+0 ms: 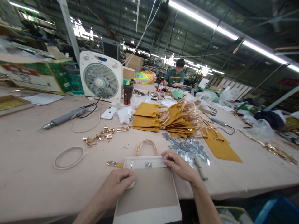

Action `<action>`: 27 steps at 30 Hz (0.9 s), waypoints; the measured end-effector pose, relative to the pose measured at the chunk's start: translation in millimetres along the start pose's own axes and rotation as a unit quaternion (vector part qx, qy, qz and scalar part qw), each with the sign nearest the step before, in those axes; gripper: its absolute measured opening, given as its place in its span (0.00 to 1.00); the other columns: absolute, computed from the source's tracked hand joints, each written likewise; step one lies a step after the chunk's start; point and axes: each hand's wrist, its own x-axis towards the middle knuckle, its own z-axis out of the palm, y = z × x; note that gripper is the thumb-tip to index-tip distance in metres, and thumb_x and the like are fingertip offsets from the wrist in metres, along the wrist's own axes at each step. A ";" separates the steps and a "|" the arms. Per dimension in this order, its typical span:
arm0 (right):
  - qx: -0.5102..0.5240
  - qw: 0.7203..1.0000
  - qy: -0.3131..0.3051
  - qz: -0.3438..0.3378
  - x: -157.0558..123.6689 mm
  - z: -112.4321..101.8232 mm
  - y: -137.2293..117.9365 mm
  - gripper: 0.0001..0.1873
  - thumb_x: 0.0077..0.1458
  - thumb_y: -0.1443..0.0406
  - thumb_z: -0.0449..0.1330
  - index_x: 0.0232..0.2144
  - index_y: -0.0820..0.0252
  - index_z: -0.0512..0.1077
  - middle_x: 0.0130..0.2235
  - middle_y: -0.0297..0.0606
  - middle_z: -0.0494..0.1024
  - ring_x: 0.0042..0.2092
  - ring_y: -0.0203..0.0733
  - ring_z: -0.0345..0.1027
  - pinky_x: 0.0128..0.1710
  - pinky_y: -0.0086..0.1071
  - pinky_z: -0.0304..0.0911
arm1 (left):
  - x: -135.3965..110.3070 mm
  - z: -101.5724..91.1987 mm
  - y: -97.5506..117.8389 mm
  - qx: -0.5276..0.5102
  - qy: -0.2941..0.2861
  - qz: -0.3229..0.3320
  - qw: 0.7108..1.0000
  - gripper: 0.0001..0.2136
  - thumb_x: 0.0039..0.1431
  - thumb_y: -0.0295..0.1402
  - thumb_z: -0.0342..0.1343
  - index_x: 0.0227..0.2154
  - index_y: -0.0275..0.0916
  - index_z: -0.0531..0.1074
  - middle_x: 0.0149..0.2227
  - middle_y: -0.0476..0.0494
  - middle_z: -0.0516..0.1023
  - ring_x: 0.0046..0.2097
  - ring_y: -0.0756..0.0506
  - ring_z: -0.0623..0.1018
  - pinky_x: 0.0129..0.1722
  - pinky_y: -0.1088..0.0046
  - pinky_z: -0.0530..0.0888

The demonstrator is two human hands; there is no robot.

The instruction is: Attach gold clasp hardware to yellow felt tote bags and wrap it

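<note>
A bag panel (151, 189), pale-edged with a grey-beige middle, lies before me over the table's front edge. A handle wrapped in clear plastic (147, 143) rises from its top, and a yellow strap with a metal end (115, 164) sticks out at the left. Small metal plates, one a square plate (148, 165), sit along its top band. Over the panel's left side, my left hand (120, 183) is closed, a small pale piece showing under its fingers. My right hand (178, 165) grips the upper right corner with curled fingers; its fingertips are partly hidden.
Grey metal pieces (188, 147) and a pale roll (201, 168) lie right. Behind are stacked yellow bag parts (147, 116). Gold hardware (100, 137), a ring-shaped roll (69, 158), an electric screwdriver (65, 118), phone (108, 113) and fan (101, 77) stand left. A person (175, 77) works farther back.
</note>
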 end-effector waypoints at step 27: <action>0.087 0.991 0.066 0.080 8.2 18.2 34.5 0.22 0.53 0.58 0.70 0.47 0.57 0.71 0.45 0.39 0.78 0.43 0.45 0.74 0.44 0.37 0.70 | -4.5 -3.5 -1.0 -0.030 -0.021 0.044 0.998 0.18 0.68 0.46 0.52 0.36 0.39 0.81 0.38 0.45 0.83 0.42 0.43 0.78 0.44 0.71 0.71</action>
